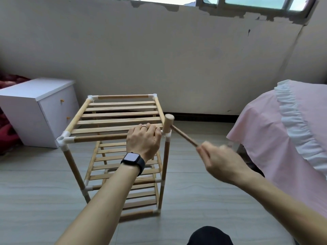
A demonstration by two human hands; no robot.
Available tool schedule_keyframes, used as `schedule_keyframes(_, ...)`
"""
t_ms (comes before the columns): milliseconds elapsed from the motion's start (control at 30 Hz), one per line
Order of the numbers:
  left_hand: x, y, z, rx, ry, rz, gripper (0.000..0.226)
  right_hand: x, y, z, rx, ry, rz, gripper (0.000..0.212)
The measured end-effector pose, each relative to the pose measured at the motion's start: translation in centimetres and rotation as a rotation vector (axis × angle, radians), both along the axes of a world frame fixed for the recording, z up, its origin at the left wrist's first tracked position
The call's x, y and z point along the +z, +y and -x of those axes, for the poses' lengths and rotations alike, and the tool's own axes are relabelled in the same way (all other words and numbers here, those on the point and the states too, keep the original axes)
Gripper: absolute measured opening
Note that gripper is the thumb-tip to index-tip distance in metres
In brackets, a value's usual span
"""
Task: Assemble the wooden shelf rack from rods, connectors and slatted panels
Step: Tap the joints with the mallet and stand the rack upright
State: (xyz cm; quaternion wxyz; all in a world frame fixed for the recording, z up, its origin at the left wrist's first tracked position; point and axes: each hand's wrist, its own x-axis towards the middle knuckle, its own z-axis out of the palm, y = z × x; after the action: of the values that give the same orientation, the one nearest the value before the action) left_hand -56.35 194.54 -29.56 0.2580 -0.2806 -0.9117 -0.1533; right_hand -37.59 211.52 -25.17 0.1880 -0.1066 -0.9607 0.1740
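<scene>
The wooden shelf rack stands upright on the floor, with a slatted panel on top and more slatted tiers below. White connectors join its rods at the corners. My left hand grips the near top rod close to the near right corner connector. My right hand, blurred, grips the handle of a small wooden mallet. The mallet's head sits on top of that corner connector.
A white drawer cabinet stands to the left of the rack by the wall. A bed with a pink cover and white frill is on the right. Grey floor lies around the rack. My dark-clothed knee shows at the bottom.
</scene>
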Motion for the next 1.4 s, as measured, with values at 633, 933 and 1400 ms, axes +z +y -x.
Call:
schedule_keyframes(633,5.5,-20.0,4.7,-0.039,-0.702,-0.145,0.034,-2.4,-8.6,14.9,0.021,0.319,-0.023,0.038)
schedule_keyframes(933,4.8,-12.6,2.6,0.091,-0.285,0.098,0.036,-1.4,-13.5,13.7,0.14,0.265,0.36,0.036)
schedule_keyframes(1400,2.6,-5.2,2.3,0.151,-0.138,0.107,0.039,-2.1,-1.5,1.8,-0.121,0.236,0.083,0.04)
